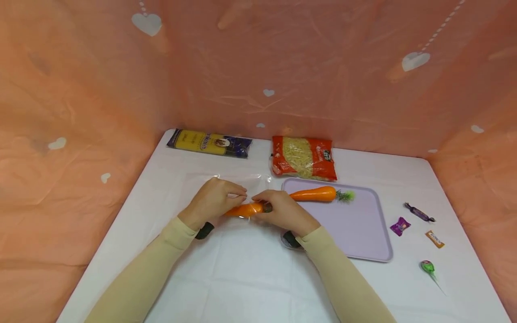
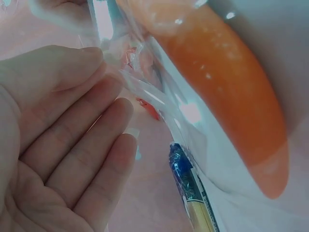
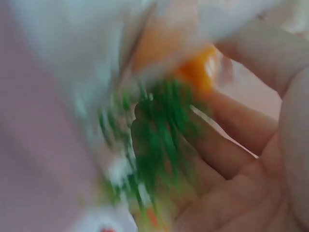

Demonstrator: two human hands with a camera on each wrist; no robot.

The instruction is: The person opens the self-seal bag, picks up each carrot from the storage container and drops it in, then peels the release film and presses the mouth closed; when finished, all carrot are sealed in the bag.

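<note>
An orange toy carrot [image 1: 245, 210] lies partly inside a clear plastic bag [image 1: 194, 183] between the two hands. My left hand [image 1: 214, 199] pinches the bag's edge between thumb and forefinger; in the left wrist view the other fingers [image 2: 104, 169] are extended. Through the film, the carrot's smooth body [image 2: 227, 92] shows down to its rounded tip. The right hand [image 1: 284, 211] holds the carrot at its leafy end. Blurred green leaves [image 3: 164, 130] hang over that palm in the right wrist view, with whitish film beside them.
Beside the right hand, a lilac tray [image 1: 343, 229] bears another carrot [image 1: 317, 194]. Behind are a blue-and-yellow pasta packet [image 1: 210, 142] and a red pasta bag [image 1: 304, 157]. Several wrapped sweets [image 1: 400, 226] and a green lollipop [image 1: 428, 268] lie at the right.
</note>
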